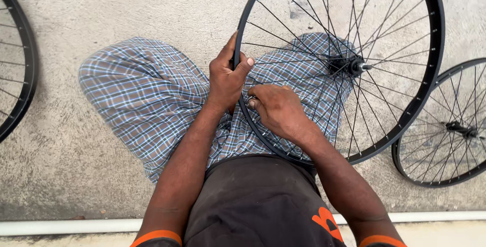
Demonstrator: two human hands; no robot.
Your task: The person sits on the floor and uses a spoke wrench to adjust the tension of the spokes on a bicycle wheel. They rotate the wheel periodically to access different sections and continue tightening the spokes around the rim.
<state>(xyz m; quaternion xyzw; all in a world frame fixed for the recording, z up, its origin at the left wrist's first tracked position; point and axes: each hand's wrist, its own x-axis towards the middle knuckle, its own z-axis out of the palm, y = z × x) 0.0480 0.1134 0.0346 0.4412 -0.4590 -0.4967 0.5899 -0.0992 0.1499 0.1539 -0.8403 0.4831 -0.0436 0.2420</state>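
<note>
Across the person's lap, a black spoked bicycle wheel (395, 39) rests tilted, its lower rim lying over the plaid-trousered knees while the hub (349, 66) sits off to the right. The left hand (228, 77) wraps the rim at its near-left arc, fingers curled shut around the metal with the thumb laid along the outer edge. The right hand (276, 110) sits just beside it, slightly lower, its fingers pressed together and pinching something small against the inner side of the rim; whether that is a spoke nipple or a small tool cannot be told, though a glint of metal shows at the fingertips.

Judging by the grip, the step in hand appears to be work on a single spoke end at the rim, with one hand steadying and the other turning or seating. The next move would likely call for a firm hold on the rim and a fine twist by the pinching fingers.

Underneath is a rough, pale concrete floor (101, 9), outdoors by the look of it. A second wheel (405, 163) lies flat to the right, a third wheel (31, 65) at the left edge, and a white pipe (66, 225) runs along the bottom.
</note>
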